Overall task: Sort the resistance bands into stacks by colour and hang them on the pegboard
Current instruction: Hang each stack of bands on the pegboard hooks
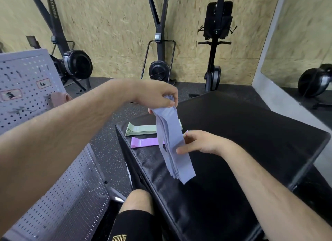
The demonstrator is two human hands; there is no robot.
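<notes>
A stack of blue-grey resistance bands [172, 142] hangs down above the black padded box [251, 133]. My left hand [158, 94] pinches its top end. My right hand [199, 142] touches the stack's right side halfway down, fingers loosely bent. A green stack of bands [141, 129] and a purple stack of bands [143, 142] lie flat on the box's left end, partly hidden behind the hanging stack. The grey pegboard [23, 90] stands at the left, with labels, hooks and pinkish bands [59, 98] hung on it.
A second perforated grey panel [68, 196] leans at the lower left beside my knee [138, 201]. Black exercise machines [159, 68] stand along the chipboard wall behind. A mirror [301, 61] is at the right. Dark rubber floor lies between the box and the pegboard.
</notes>
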